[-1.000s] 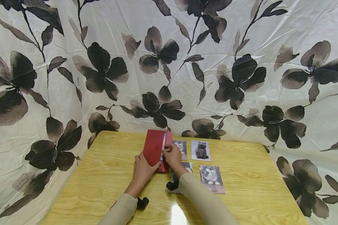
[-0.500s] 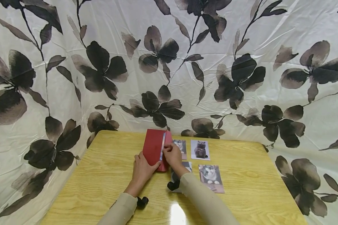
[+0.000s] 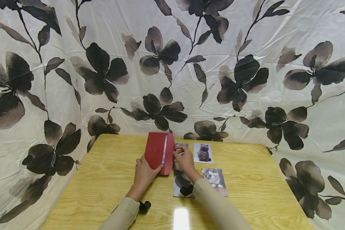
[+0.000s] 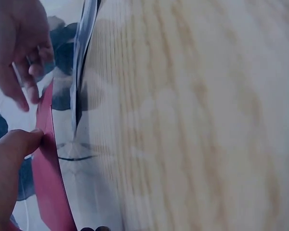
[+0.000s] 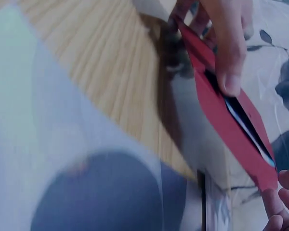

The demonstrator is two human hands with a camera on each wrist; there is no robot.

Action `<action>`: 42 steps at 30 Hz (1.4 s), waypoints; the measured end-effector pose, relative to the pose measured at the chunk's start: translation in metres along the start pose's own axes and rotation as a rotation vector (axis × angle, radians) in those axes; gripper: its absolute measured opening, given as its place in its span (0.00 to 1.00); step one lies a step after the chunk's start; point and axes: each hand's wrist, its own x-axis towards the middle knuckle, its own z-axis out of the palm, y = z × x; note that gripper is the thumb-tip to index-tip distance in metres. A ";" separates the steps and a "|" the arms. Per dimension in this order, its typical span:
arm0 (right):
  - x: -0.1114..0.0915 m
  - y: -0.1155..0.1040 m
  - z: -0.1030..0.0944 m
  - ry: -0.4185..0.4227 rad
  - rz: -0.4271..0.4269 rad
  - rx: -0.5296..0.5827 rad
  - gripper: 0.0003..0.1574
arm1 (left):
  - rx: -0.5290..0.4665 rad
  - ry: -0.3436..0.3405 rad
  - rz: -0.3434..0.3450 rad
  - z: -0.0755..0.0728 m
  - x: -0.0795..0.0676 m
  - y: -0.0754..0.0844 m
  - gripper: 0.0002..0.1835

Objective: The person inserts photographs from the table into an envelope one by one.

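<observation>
A red envelope (image 3: 155,148) stands tilted over the table, its flap unfolded to the right. A pale blue card (image 3: 164,150) sits inside, showing only as a thin strip along the opening. My left hand (image 3: 144,169) grips the envelope's lower left part; in the right wrist view its thumb lies at the mouth, with fingers behind. My right hand (image 3: 185,161) is at the flap's right edge, fingers loosely bent. In the right wrist view its fingertips meet the envelope's end; in the left wrist view they hang beside the flap (image 4: 50,178).
Several cat photos lie right of the envelope: a grey cat (image 3: 203,153), a grey-and-white cat (image 3: 214,179), one under my right wrist (image 3: 181,175) and one partly behind my right hand (image 3: 182,146). A floral cloth (image 3: 149,80) hangs behind the wooden table (image 3: 258,191).
My right hand has moved right, away from the envelope's mouth to the flap's edge. The card's visible strip looks narrower. My left hand keeps its grip.
</observation>
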 end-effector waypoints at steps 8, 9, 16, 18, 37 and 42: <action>0.005 0.016 -0.031 0.037 -0.043 -0.022 0.17 | -0.008 -0.017 -0.013 0.000 0.001 0.000 0.56; 0.006 0.018 -0.035 0.040 -0.037 -0.024 0.17 | -0.009 -0.020 -0.016 0.000 0.001 0.000 0.56; 0.007 0.032 -0.062 0.053 0.001 -0.029 0.19 | -0.008 -0.016 -0.024 0.000 0.002 -0.001 0.58; 0.008 0.037 -0.068 0.067 0.008 -0.034 0.19 | -0.011 -0.017 -0.030 0.000 0.002 -0.001 0.58; 0.008 0.071 -0.121 0.144 0.135 -0.184 0.25 | -0.057 -0.052 -0.045 -0.003 0.001 0.000 0.56; 0.009 0.081 -0.130 0.166 0.139 -0.239 0.26 | -0.055 -0.054 -0.049 -0.004 0.002 0.001 0.56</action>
